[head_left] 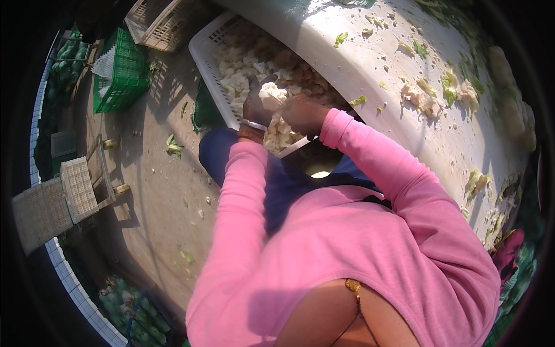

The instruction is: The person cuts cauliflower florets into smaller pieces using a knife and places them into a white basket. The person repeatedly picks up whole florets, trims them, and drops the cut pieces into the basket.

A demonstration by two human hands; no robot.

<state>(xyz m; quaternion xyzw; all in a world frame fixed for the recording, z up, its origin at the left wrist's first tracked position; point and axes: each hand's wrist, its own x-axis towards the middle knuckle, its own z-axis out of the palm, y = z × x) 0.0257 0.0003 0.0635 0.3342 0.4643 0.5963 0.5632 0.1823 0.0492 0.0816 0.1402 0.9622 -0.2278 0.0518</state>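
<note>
My left hand (pixel 256 106), with a pale band at the wrist, holds a white cauliflower floret (pixel 274 91) between thumb and fingers. Right beside it, my right hand (pixel 302 113) is curled with its knuckles up. Blur and the fingers hide whether anything is inside its grip. Both hands are above a white plastic crate (pixel 207 65) heaped with cauliflower florets (pixel 240 56). The crate's near rim lies close to my knees, and its right side is partly covered by a white surface.
The white work surface (pixel 347 56) at right bears leaf scraps (pixel 451 86) and cauliflower trimmings (pixel 422 104). On the floor at left stand a green crate (pixel 125 73), a cream crate (pixel 160 26) and a wheeled frame (pixel 104 169). A cauliflower leaf (pixel 174 146) lies on the floor.
</note>
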